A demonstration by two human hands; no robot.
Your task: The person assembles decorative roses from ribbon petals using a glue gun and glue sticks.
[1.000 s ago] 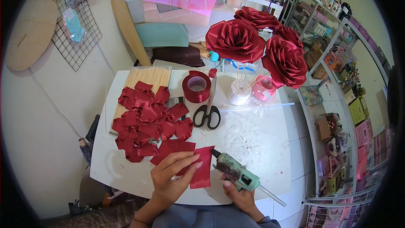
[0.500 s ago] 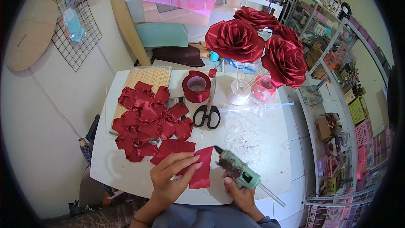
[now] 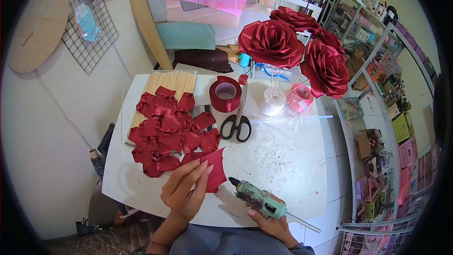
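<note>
Green basket (image 3: 402, 126) beside a pink basket (image 3: 407, 151).

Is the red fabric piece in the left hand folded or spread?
Spread where visible: the red fabric piece shows one broad face; the left hand hides part.

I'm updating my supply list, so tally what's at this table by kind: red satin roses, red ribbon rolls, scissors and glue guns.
Red satin roses: 4 showing
Red ribbon roll: 1
Scissors: 1 pair
Glue gun: 1
Total: 7
</note>
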